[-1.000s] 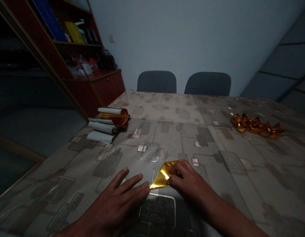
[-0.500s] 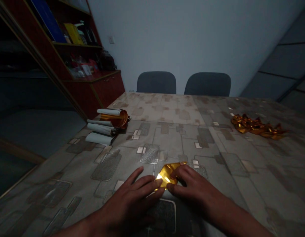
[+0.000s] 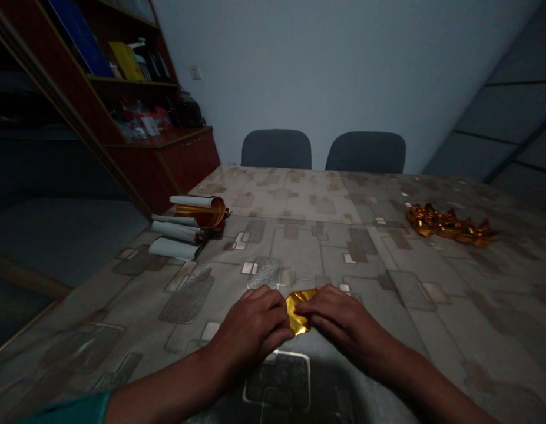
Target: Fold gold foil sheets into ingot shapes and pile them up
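Observation:
A small piece of shiny gold foil paper point(image 3: 298, 323), partly folded, lies on the patterned tablecloth between my hands. My left hand point(image 3: 259, 321) is closed on its left end, fingers curled around the edge. From the right, my right hand point(image 3: 337, 315) grips the other end, its fingertips pressing onto the foil's middle. Both hands hide the ends of the sheet. Farther right on the table sits a row of folded gold foil pieces point(image 3: 449, 225). At the left lies a stack of curled foil sheets point(image 3: 195, 227) with pale grey backs.
The table point(image 3: 317, 253) has a cloth patterned with rounded rectangles. Behind it stand two dark chairs point(image 3: 276, 149) point(image 3: 366, 152) against a pale wall. A reddish wooden cabinet point(image 3: 188, 156) with shelves of assorted items rises at the left.
My left hand has gone from flat, spread fingers on the foil to a curled grip on its left end. My right fingers still press the foil. The view has shifted slightly.

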Demonstrator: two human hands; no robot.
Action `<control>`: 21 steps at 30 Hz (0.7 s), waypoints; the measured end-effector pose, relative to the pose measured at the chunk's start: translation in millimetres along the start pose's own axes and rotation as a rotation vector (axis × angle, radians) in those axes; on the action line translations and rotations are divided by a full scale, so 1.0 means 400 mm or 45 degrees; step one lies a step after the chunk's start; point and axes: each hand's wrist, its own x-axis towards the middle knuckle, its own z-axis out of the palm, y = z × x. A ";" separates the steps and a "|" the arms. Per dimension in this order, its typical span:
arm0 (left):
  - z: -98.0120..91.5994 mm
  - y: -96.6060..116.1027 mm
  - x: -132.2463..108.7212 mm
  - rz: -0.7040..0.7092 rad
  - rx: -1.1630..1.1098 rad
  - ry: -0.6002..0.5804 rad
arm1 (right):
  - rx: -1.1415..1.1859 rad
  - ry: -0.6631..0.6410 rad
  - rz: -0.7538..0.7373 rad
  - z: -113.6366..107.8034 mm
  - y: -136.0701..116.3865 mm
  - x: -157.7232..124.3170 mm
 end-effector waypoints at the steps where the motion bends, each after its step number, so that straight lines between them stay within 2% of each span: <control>1: 0.006 -0.001 0.005 -0.023 0.000 0.009 | 0.014 0.075 0.040 0.006 0.005 0.009; 4: 0.017 -0.002 0.006 -0.089 -0.022 0.017 | -0.130 0.170 0.164 0.023 0.010 0.039; 8: 0.016 -0.002 -0.005 -0.210 -0.001 0.015 | -0.340 0.169 0.346 0.030 0.003 0.071; 15: 0.013 -0.009 -0.005 -0.305 -0.041 -0.021 | -0.151 0.176 0.394 0.019 0.012 0.074; 17: 0.010 -0.011 -0.001 -0.348 -0.111 0.010 | -0.003 0.163 0.393 0.015 0.011 0.067; 21: -0.001 -0.012 0.010 -0.454 -0.391 0.053 | 0.651 0.205 0.479 0.007 0.000 0.052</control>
